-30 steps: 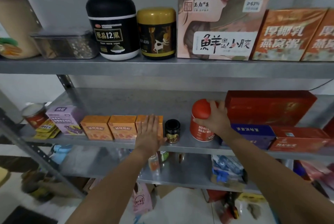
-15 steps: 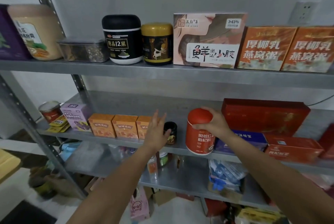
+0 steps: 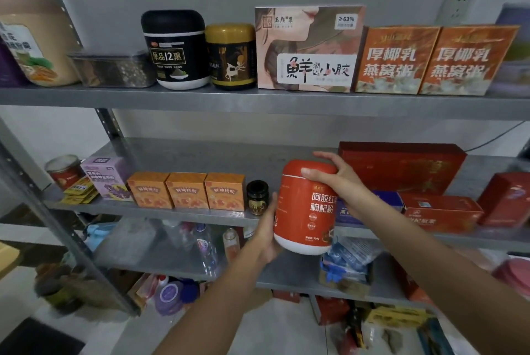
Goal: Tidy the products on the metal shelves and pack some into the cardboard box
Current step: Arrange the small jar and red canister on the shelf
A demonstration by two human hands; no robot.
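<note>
A red jar with a white base hangs in front of the middle metal shelf, lifted off it. My right hand grips its red lid and upper side. My left hand cups the jar's lower left side, thumb up along it. Left of the jar a small black jar stands on the shelf beside three orange boxes. No cardboard box is in view.
Right of the jar lie a large red box, a blue box and flat red boxes. The top shelf carries a black jar, gold jar and cartons. Lower shelves and floor hold bottles and bags.
My right hand has lifted the red jar off the middle shelf toward me. My left hand left the orange boxes and came under the jar's left side.
</note>
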